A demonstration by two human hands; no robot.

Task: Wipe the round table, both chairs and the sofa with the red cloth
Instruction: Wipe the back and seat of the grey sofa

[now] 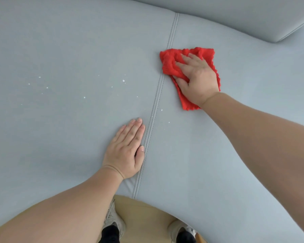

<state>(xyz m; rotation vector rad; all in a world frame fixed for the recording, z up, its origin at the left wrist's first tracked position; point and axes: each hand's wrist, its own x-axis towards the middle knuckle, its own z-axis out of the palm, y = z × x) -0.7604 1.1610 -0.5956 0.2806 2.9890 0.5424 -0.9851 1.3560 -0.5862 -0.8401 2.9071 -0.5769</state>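
The grey sofa seat (60,50) fills the view, split by a stitched seam (158,95) running from top to bottom. My right hand (198,79) presses the red cloth (170,64) flat on the right cushion, just right of the seam, with its fingers spread over the crumpled fabric. My left hand (126,149) lies flat on the left cushion beside the seam, palm down, fingers together, holding nothing. Small white crumbs (84,97) are scattered over the left cushion and near the seam.
The sofa's back cushion (253,16) rises at the top right. Below the seat's front edge are a tan floor (144,218) and my two shoes (112,220). The round table and chairs are out of view.
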